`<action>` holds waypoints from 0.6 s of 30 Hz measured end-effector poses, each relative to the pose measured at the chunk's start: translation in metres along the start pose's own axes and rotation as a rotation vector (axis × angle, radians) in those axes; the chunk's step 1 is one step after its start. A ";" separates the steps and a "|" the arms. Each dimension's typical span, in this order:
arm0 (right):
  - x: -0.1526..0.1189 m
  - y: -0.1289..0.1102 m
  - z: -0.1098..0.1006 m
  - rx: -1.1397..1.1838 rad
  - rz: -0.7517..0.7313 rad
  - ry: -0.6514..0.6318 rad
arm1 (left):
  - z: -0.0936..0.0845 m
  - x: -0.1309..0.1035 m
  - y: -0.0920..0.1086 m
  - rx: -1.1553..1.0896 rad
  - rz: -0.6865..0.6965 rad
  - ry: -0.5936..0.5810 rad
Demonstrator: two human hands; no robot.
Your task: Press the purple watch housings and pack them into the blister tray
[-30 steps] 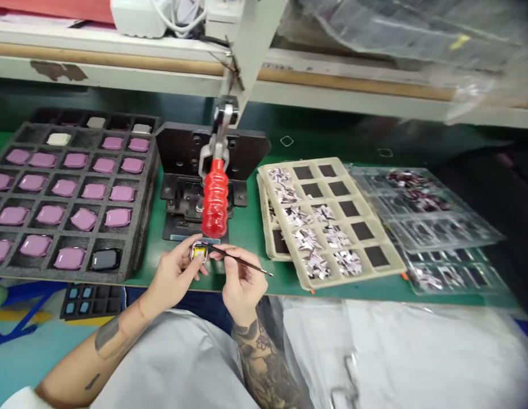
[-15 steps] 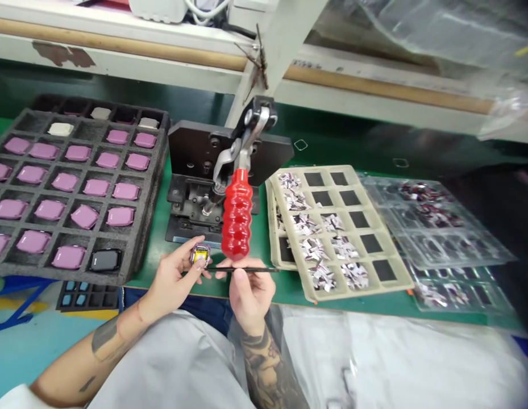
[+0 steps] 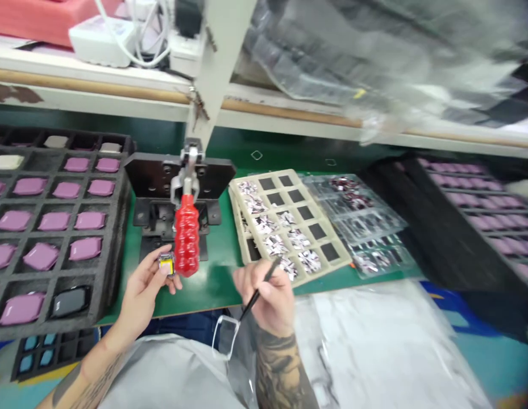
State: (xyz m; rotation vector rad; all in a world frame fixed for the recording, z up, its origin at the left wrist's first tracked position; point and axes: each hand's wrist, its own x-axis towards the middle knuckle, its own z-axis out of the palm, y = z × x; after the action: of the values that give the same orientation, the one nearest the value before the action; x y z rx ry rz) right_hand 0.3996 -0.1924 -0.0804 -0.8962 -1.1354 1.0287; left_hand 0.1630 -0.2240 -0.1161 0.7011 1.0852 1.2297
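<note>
My left hand (image 3: 141, 288) is closed, pinching a small square watch case (image 3: 166, 263) with a yellow patch on its face, just left of the red handle (image 3: 187, 236) of a toggle clamp. In my right hand (image 3: 270, 298), slim black tweezers (image 3: 250, 305) point down and to the left. At their tip hangs a thin whitish square frame (image 3: 235, 339), over my lap in front of the table edge. Whether the tips grip it or only touch it is too small to tell. The clamp stands on a black fixture (image 3: 178, 166) behind my hands.
A dark foam tray (image 3: 112, 238) of purple watch cases is on the left. To the right lie a cream compartment tray (image 3: 340, 262) with small silvery pieces and clear plastic trays (image 3: 366, 218). Farther right is another rack of purple cases (image 3: 477, 199). A shelf (image 3: 140, 102) runs overhead.
The view has swung right. My right hand has moved right, away from my left, and tilted the tweezers downward; the whitish frame now shows at their tip. My left hand still holds the watch case.
</note>
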 end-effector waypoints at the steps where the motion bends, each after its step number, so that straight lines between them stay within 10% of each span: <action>1: 0.010 -0.008 -0.008 -0.121 -0.138 0.146 | 0.000 -0.001 -0.002 0.042 0.025 -0.010; 4: 0.027 -0.017 -0.023 -0.627 -0.572 0.488 | 0.001 -0.008 -0.006 0.157 0.091 -0.033; 9: 0.009 0.002 -0.018 -1.250 -0.515 -0.464 | -0.002 -0.015 -0.009 0.269 0.121 -0.053; 11: 0.005 0.006 -0.020 -1.341 -0.458 -0.612 | -0.006 -0.015 -0.011 0.304 0.112 -0.075; 18: 0.075 -0.025 -0.083 -1.368 -0.208 -0.146 | -0.021 -0.014 -0.027 0.427 0.168 -0.080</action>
State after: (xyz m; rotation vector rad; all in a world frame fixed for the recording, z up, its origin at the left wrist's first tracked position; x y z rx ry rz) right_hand 0.4930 -0.1321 -0.0528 -1.6917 -2.0280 -0.0049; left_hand 0.1540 -0.2470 -0.1440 1.1776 1.2553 1.1073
